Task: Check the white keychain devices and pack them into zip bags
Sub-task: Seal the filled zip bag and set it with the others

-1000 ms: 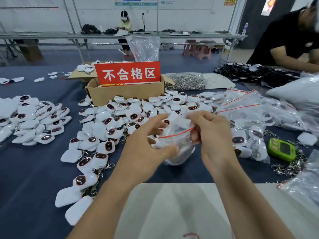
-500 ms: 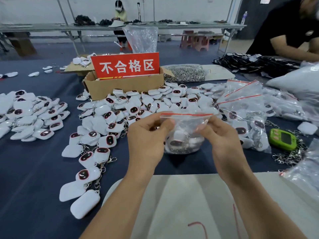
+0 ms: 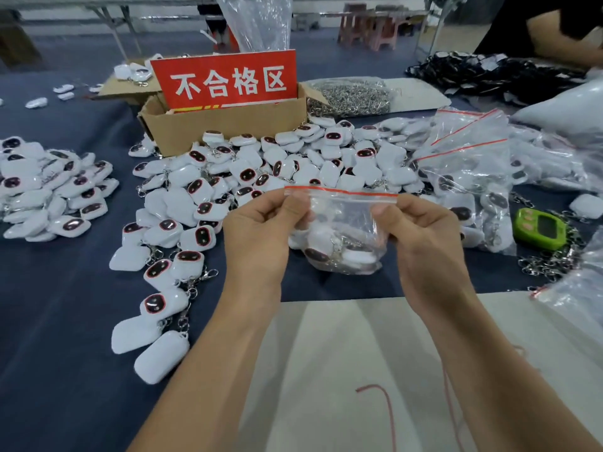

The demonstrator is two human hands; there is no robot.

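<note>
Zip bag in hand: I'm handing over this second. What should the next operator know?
Left hand pinches the zip bag at its top left corner. Right hand pinches the top right corner.
The bag holds white keychain devices. Whether its red-lined zip is sealed cannot be told.
Done: filled bags lie at the right.
Left: seal this bag if needed and set it with those. Then check and pack the loose devices heaped before the cardboard box, plus the left heap.
</note>
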